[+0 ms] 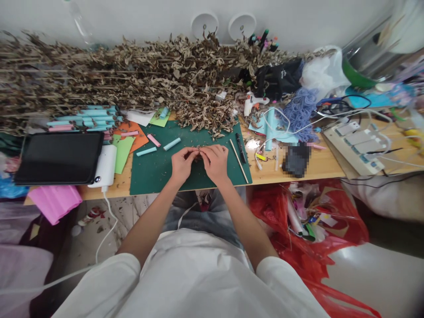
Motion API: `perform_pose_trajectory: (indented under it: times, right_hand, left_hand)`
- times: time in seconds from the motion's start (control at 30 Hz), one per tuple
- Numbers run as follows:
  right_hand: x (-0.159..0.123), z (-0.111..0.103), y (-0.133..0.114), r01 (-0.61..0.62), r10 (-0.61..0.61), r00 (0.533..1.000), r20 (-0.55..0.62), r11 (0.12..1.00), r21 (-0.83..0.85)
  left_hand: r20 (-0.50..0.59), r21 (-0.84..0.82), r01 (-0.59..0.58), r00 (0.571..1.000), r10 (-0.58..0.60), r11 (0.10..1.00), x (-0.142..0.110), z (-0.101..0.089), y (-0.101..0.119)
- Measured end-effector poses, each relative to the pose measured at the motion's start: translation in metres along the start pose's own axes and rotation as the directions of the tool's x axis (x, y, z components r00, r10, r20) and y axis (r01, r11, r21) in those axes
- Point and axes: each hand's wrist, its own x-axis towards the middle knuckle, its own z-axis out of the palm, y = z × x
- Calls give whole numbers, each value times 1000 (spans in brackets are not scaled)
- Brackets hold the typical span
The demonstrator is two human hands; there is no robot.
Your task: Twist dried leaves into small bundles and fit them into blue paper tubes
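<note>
Left hand and right hand: I had both grips pinched, fingertips meeting, on brown leaf above the mat. Tubes lay near the left hand, stick and pen near the right. Dried leaves were heaped behind, along the counter.

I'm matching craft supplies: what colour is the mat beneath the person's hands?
The mat is dark green; it shows best in the head view.
</note>
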Motion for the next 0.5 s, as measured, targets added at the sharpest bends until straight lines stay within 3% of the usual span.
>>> perform_pose_trajectory:
  times: [0.17, 0.33, 0.5]
  right_hand:
    - [0, 0, -1, -7, 7, 1000, -12, 1000, -8]
    - [0, 2, -1, -26, 25, 997, -68, 1000, -10]
    - [0, 1, -2, -29, 29, 999, -41, 1000, -5]
  left_hand:
    - [-7, 50, -25, 1000, 26, 998, -1, -1, -1]
    - [54, 40, -76, 996, 74, 996, -3, -2, -1]
    - [30, 49, -18, 999, 16, 999, -1, -1, -2]
